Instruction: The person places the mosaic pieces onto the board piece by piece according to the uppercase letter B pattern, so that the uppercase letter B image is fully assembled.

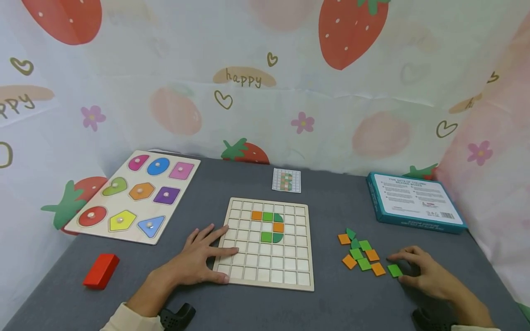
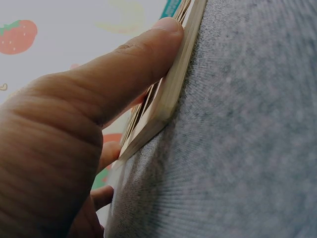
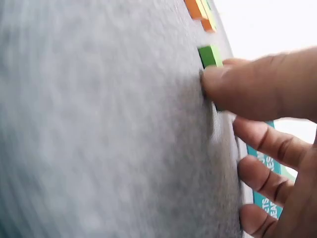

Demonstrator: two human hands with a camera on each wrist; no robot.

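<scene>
My left hand [image 1: 198,257] rests with spread fingers on the left edge of a wooden grid board [image 1: 252,276]. In the left wrist view the thumb [image 2: 143,54] lies over the board's rim. Orange and green square tiles and dark green rounded tiles, such as an orange tile [image 1: 256,215], sit in the board's upper middle cells. At the right, my right hand [image 1: 426,273] pinches a green square tile [image 1: 394,271] at the tabletop between thumb and index finger. The other fingers are loosely bent. Just left of it lies a loose group of orange and green tiles [image 1: 364,264].
A small pattern card [image 1: 286,180] lies behind the board. On the left are a knobbed shape puzzle [image 1: 141,207] and a red block [image 1: 101,271]. A teal box [image 1: 416,202] lies at the back right. Printed cloth [image 1: 248,115] hangs around the grey table.
</scene>
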